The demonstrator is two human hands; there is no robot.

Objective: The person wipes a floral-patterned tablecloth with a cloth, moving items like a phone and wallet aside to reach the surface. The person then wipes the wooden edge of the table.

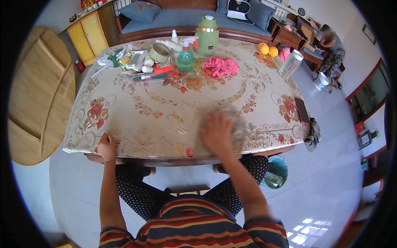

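My right hand [216,131] lies flat with its fingers stretched over a greyish cloth [237,128] on the near part of the table, right of the middle. Motion smears both the hand and the cloth, so the cloth's folds are hard to make out. Under them spreads a cream tablecloth with a flower pattern [165,124]. My left hand [106,146] rests as a closed fist on the near left edge of the table, with nothing showing in it.
At the back stand a green spray bottle [185,60], a green thermos [207,36], a pink cloth [220,66] and a pile of small items [140,60]. A clear bottle [291,65] and a phone [302,110] are at right. A bin [278,169] sits below. Another person [332,47] is far right.
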